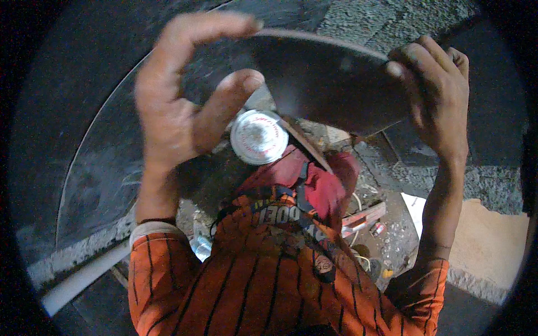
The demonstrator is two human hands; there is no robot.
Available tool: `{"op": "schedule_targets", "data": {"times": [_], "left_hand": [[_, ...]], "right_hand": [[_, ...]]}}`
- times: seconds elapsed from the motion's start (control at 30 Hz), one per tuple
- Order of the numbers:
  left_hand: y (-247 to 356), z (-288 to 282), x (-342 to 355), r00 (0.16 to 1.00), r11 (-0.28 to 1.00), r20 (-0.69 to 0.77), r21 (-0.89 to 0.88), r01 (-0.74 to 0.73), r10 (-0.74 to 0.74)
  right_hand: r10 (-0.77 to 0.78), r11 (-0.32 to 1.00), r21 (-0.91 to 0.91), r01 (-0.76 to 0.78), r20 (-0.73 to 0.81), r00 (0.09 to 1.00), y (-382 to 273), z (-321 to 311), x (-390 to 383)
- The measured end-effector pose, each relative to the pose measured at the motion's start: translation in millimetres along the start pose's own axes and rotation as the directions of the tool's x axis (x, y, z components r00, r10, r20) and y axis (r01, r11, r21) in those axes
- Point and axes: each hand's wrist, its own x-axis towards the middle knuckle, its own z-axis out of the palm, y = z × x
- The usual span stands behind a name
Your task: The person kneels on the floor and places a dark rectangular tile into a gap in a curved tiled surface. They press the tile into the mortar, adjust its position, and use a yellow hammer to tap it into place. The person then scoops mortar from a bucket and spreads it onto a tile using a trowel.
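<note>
A dark flat slab (330,78) with a pale, curved far edge is held tilted in front of me. My right hand (440,92) is closed on its upper right corner, with the thumb on the near face. My left hand (185,95) is spread wide at the slab's left end, slightly blurred. Its index fingertip is at the far edge and its thumb stands well apart; I cannot tell whether they touch the slab. Just below the left thumb is a round silver can top (259,137) with red print. A thin brown edge or strip (305,143) runs beside it.
Large dark sheets (101,117) lie at the left, one with a curved edge. Rough grey stone (386,22) is at the far side. A tan board (485,241) and a white sheet (413,210) lie at the right. Debris and a red bar (364,219) are on the ground.
</note>
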Motion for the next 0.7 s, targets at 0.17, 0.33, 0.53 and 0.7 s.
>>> {"op": "schedule_targets", "data": {"times": [0.17,0.33,0.53,0.7], "left_hand": [[72.6,-54.6,8.2,0.75,0.955,0.622,0.292,0.042,-0.224],[106.5,-65.4,-23.1,0.326,0.659,0.626,0.752,-0.014,-0.708],[55.4,-107.7,-144.7,0.266,0.547,0.482,0.78,0.303,-0.835],[17.8,-106.7,-216.9,0.265,0.476,0.404,0.817,0.325,-0.876]], "right_hand": [[-0.172,0.927,0.311,0.207,-0.135,0.976,-72.4,-9.6,8.4],[-0.188,0.784,0.424,0.454,-0.535,0.824,-152.5,62.5,7.4],[0.081,0.65,0.722,0.237,-0.375,0.923,-196.8,84.1,-21.3],[0.216,0.568,0.819,-0.08,-0.054,0.975,-180.7,119.1,-74.0]]}}
